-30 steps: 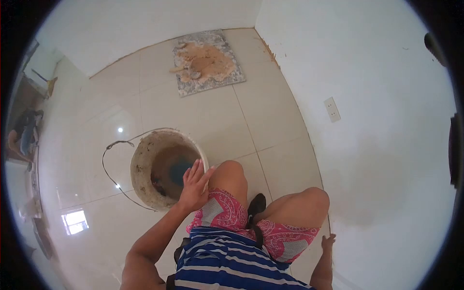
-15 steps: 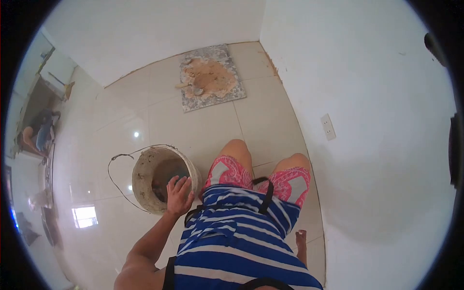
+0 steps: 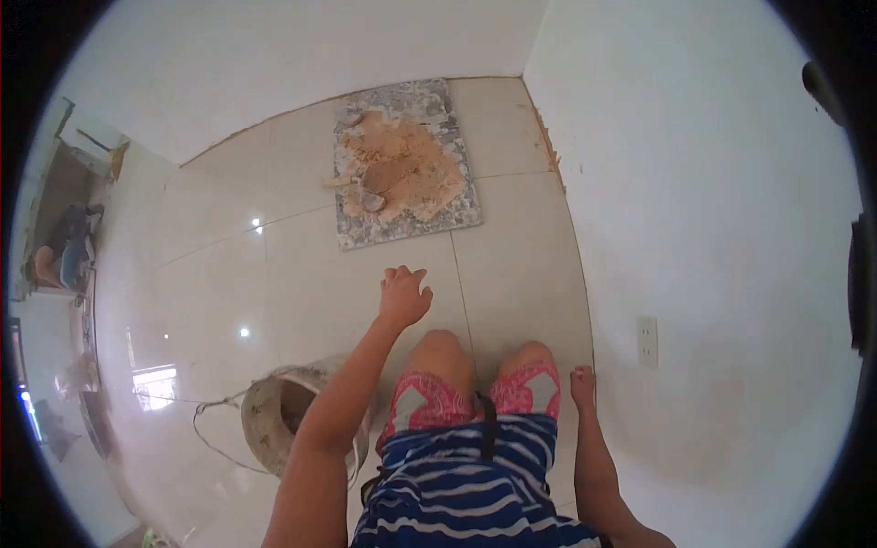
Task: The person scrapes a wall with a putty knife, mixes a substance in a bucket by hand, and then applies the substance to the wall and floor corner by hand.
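My left hand (image 3: 404,294) is stretched forward over the tiled floor, fingers apart and nothing in it. It is just short of a mortar-stained board (image 3: 408,236) that bears a spread of brownish mortar mix (image 3: 411,164). A trowel (image 3: 373,202) with a pale handle lies at the mix's left side. Low beside my right knee, close to the wall, my right hand (image 3: 583,388) has its fingers curled in, with no object visible in it. A dirty bucket (image 3: 265,420) stands by my left leg, partly covered by my left forearm; some dark content shows inside.
The white wall (image 3: 713,228) rises close on my right, with an outlet (image 3: 648,342) set low in it. Another wall stands behind the board. The bucket's wire handle (image 3: 215,438) sticks out to the left. A person (image 3: 68,247) crouches at the far left.
My left hand has left the bucket's rim and swung forward toward the board. My right hand has moved forward beside my knee. The view has shifted, and the bucket sits lower in it.
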A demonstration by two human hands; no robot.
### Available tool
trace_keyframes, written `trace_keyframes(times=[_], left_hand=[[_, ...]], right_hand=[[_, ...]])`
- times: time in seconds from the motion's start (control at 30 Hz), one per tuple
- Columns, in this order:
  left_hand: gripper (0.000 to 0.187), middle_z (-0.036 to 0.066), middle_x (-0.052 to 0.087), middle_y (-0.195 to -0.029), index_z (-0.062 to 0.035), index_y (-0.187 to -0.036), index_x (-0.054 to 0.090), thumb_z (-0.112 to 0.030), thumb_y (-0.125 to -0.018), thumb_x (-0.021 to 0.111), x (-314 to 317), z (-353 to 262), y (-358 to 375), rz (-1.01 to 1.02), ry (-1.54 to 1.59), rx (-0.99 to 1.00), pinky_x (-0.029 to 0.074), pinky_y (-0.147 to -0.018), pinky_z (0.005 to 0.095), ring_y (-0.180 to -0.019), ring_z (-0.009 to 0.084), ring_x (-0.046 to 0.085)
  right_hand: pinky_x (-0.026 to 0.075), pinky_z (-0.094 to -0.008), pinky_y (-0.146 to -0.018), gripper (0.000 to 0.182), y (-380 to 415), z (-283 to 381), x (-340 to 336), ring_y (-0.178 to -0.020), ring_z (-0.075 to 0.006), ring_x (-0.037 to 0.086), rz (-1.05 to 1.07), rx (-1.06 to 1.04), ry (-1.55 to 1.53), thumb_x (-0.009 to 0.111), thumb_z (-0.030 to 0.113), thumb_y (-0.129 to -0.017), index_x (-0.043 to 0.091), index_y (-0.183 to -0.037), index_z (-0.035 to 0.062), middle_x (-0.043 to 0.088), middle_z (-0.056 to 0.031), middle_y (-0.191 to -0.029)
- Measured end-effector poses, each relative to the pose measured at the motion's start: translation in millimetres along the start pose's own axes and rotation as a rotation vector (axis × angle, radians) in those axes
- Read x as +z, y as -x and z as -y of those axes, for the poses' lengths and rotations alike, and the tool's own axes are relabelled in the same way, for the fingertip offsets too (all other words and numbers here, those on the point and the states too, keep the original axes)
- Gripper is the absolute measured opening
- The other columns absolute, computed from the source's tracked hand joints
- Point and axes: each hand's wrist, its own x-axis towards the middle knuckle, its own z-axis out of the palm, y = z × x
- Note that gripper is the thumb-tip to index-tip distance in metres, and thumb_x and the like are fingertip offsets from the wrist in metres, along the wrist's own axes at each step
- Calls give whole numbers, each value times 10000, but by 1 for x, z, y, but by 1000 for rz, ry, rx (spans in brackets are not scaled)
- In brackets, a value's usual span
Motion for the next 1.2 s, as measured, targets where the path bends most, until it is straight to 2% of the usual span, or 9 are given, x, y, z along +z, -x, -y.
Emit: trace_keyframes(times=[0.07,0.17,0.23,0.33,0.53,0.7,0.87,1.0,1.2], left_hand=[[396,175,553,-1092,-94,-1170,619,-231,-798,608,27,6,-35,6,94,-216,388,-925,488,-1098,373,440],[424,179,536,-1108,-100,-1200,600,-229,-797,617,77,25,-102,-116,70,-275,384,-924,499,-1111,378,422],[427,178,524,-1117,-96,-1199,592,-231,-795,618,101,37,-134,-163,57,-295,372,-931,507,-1120,380,413],[414,171,520,-1100,-85,-1179,596,-212,-786,628,121,53,-173,-279,28,-328,370,-930,499,-1108,377,414],[321,165,536,-1029,-69,-1067,632,-153,-757,630,125,53,-225,-368,47,-213,375,-902,487,-1053,370,444],[256,170,548,-1000,-63,-986,644,-112,-737,615,121,27,-287,-405,104,-97,369,-899,497,-1025,375,462],[315,175,539,-1012,-90,-1044,630,-88,-730,598,72,73,-327,-573,-30,-100,374,-908,482,-1012,395,453],[307,184,522,-1107,-99,-1080,640,-160,-783,587,32,144,-337,-513,-145,-468,340,-956,499,-1077,389,426],[360,205,498,-1191,-97,-1113,634,-290,-816,567,23,151,-365,-272,-268,-394,285,-991,544,-1189,416,356]], right_hand=[[456,-393,-730,235,-59,34,21,-809,-303,577,-23,-5,90,593,182,-796,564,-990,51,597,-164,-870],[403,-483,-847,318,-132,108,68,-972,-365,509,26,347,104,580,230,-802,523,-1060,53,523,-199,-1060],[398,-513,-841,314,-159,128,102,-1004,-363,485,-117,652,117,568,250,-816,500,-1063,69,466,-211,-1132],[395,-521,-827,278,-193,164,147,-1009,-353,472,-317,807,108,560,240,-819,499,-1038,81,469,-195,-1108],[366,-497,-760,236,-222,188,207,-912,-355,444,-601,239,442,492,208,-805,490,-982,52,456,-164,-988],[354,-482,-746,245,-222,197,207,-908,-351,426,-561,366,455,464,239,-801,482,-953,47,446,-157,-962],[354,-481,-745,253,-228,207,204,-909,-351,424,-505,418,472,460,255,-803,471,-949,48,438,-158,-966],[351,-482,-743,247,-227,205,204,-911,-354,423,-509,385,485,454,259,-808,457,-939,49,425,-157,-967],[347,-482,-740,258,-227,198,207,-907,-352,429,-552,335,496,453,265,-816,463,-944,42,433,-158,-955]])
